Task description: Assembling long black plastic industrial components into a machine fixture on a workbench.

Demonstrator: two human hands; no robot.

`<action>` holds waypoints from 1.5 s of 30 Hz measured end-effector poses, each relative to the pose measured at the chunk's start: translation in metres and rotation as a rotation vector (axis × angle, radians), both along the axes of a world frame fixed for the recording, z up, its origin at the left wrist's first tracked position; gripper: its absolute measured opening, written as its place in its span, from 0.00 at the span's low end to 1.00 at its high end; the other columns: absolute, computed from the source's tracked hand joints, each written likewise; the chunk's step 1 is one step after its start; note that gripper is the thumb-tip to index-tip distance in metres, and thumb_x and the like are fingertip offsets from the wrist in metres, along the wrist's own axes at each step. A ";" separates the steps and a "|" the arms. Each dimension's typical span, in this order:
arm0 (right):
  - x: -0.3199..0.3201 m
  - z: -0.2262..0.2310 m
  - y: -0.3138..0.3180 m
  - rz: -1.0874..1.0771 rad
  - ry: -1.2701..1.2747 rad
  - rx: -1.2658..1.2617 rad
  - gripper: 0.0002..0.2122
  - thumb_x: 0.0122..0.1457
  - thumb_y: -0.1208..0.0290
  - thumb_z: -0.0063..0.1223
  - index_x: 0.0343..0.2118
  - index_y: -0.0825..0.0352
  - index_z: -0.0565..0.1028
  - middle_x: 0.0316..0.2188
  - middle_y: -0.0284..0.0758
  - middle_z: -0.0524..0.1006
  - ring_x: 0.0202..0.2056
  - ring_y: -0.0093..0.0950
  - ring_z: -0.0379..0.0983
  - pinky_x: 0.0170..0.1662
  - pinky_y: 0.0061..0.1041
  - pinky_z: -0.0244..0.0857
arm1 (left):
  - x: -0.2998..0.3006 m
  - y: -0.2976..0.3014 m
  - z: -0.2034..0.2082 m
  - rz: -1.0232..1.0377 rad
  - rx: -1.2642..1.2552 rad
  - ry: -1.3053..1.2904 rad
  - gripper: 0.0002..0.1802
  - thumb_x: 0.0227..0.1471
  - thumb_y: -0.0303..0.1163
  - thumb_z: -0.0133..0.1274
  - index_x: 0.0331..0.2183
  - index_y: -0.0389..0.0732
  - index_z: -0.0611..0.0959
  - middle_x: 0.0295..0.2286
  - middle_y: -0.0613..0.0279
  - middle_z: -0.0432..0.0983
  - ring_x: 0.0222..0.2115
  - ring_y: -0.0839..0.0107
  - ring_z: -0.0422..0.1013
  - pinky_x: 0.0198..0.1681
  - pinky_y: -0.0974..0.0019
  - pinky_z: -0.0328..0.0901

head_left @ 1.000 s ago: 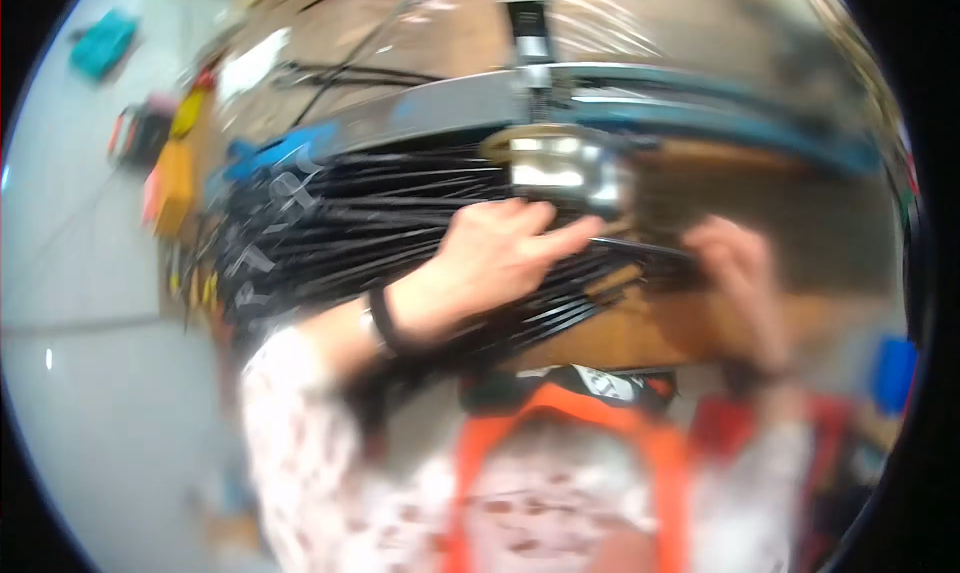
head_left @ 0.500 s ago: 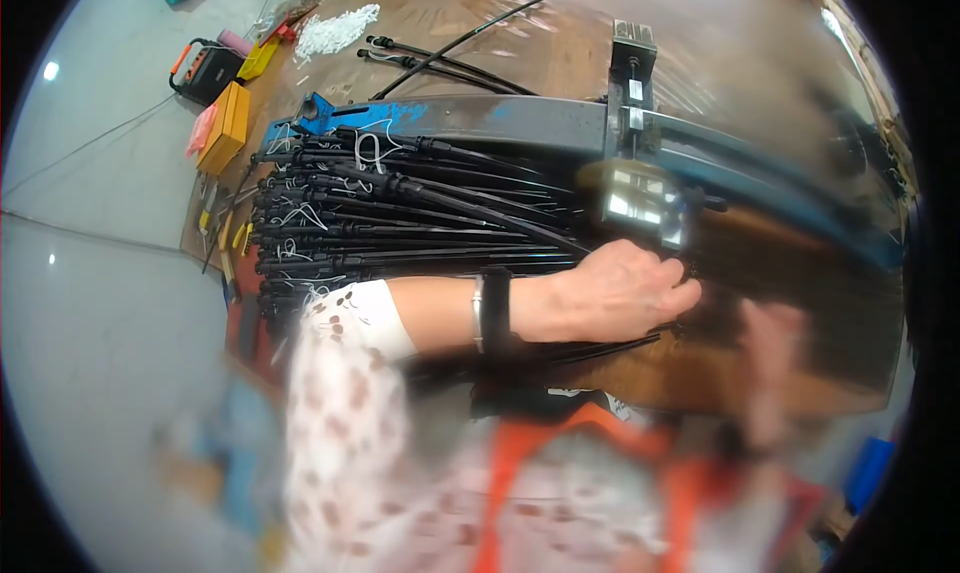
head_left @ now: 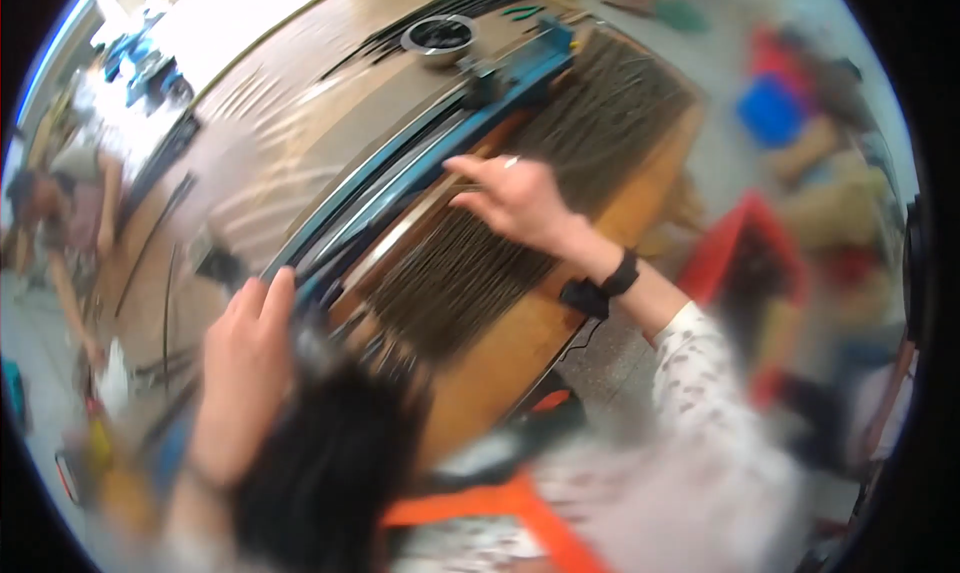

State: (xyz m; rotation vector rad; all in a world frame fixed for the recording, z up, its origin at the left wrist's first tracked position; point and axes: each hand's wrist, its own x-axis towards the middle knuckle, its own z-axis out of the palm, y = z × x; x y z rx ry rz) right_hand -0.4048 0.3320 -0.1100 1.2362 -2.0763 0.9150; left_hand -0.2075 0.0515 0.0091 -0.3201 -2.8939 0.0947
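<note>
The step in hand seems to be reaching along the blue rail (head_left: 405, 188), perhaps to handle the dark rods (head_left: 455, 283), which lie packed side by side on the worktop (head_left: 490, 393) on the wearer's side of the rail. The right hand (head_left: 520, 198) is at the rail's near edge, index finger and thumb apart, nothing visible between them. The left hand (head_left: 250, 343) is by the rail's lower-left end; blur hides whether it grips anything. Taking one rod would call for a narrow pinch.
</note>
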 end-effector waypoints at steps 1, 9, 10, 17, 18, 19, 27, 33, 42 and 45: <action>0.004 0.006 -0.003 0.014 0.020 -0.003 0.25 0.52 0.63 0.66 0.54 0.61 0.73 0.24 0.37 0.76 0.23 0.33 0.72 0.27 0.31 0.67 | -0.012 0.008 -0.001 -0.036 0.001 0.022 0.21 0.46 0.20 0.49 0.45 0.38 0.77 0.29 0.54 0.72 0.31 0.54 0.73 0.31 0.55 0.70; -0.010 0.030 0.000 0.317 0.000 0.004 0.28 0.51 0.61 0.67 0.55 0.62 0.72 0.32 0.38 0.80 0.29 0.37 0.78 0.34 0.30 0.74 | -0.068 0.036 -0.008 -0.207 0.014 -0.075 0.21 0.46 0.21 0.50 0.46 0.37 0.76 0.28 0.53 0.70 0.31 0.53 0.72 0.33 0.53 0.69; -0.026 0.034 0.005 0.373 0.026 -0.029 0.29 0.51 0.61 0.67 0.56 0.61 0.72 0.33 0.37 0.81 0.29 0.37 0.78 0.35 0.29 0.75 | -0.074 0.038 -0.007 -0.248 0.037 -0.101 0.21 0.46 0.21 0.50 0.45 0.37 0.76 0.28 0.53 0.71 0.31 0.53 0.72 0.32 0.53 0.69; -0.058 0.038 0.041 0.018 0.005 0.099 0.19 0.54 0.56 0.64 0.47 0.54 0.78 0.27 0.37 0.81 0.26 0.33 0.80 0.29 0.28 0.73 | -0.095 0.044 -0.011 -0.256 0.084 -0.097 0.24 0.47 0.19 0.48 0.48 0.41 0.77 0.27 0.52 0.71 0.30 0.50 0.73 0.30 0.52 0.68; -0.068 0.034 0.046 0.137 0.080 0.041 0.19 0.53 0.56 0.65 0.47 0.54 0.78 0.26 0.37 0.81 0.26 0.33 0.80 0.29 0.29 0.72 | -0.099 0.047 -0.009 -0.268 0.084 -0.097 0.24 0.47 0.19 0.48 0.48 0.41 0.77 0.27 0.52 0.71 0.30 0.50 0.73 0.30 0.52 0.68; -0.081 0.033 0.060 0.042 0.036 0.008 0.19 0.52 0.56 0.65 0.46 0.55 0.79 0.24 0.37 0.80 0.26 0.34 0.79 0.29 0.29 0.72 | -0.104 0.050 -0.003 -0.250 0.106 -0.064 0.24 0.47 0.20 0.49 0.49 0.41 0.77 0.27 0.52 0.72 0.30 0.50 0.73 0.30 0.52 0.69; -0.110 0.017 0.096 -0.181 0.243 -0.088 0.08 0.50 0.67 0.67 0.33 0.59 0.82 0.20 0.34 0.78 0.22 0.30 0.76 0.25 0.26 0.69 | -0.087 0.035 -0.007 -0.177 0.070 -0.111 0.27 0.44 0.18 0.49 0.50 0.40 0.77 0.28 0.51 0.73 0.31 0.51 0.73 0.32 0.53 0.69; -0.114 0.004 0.096 -0.192 0.230 0.045 0.10 0.48 0.71 0.66 0.35 0.61 0.80 0.20 0.34 0.76 0.22 0.32 0.74 0.24 0.30 0.66 | -0.071 0.036 -0.014 -0.139 0.107 -0.206 0.29 0.46 0.19 0.49 0.53 0.40 0.74 0.30 0.50 0.74 0.31 0.49 0.74 0.32 0.51 0.70; -0.100 0.008 0.062 0.009 0.228 0.018 0.03 0.51 0.67 0.59 0.25 0.57 0.77 0.19 0.34 0.76 0.23 0.33 0.75 0.27 0.31 0.69 | -0.071 0.024 -0.022 -0.098 0.060 -0.239 0.26 0.48 0.21 0.49 0.52 0.42 0.74 0.29 0.50 0.74 0.29 0.49 0.73 0.32 0.51 0.70; -0.104 -0.005 0.068 -0.093 0.125 -0.027 0.03 0.51 0.66 0.58 0.24 0.55 0.76 0.17 0.33 0.73 0.21 0.33 0.73 0.25 0.32 0.68 | -0.066 0.019 -0.022 -0.104 0.060 -0.184 0.27 0.48 0.20 0.48 0.53 0.42 0.74 0.28 0.50 0.74 0.29 0.48 0.73 0.32 0.51 0.69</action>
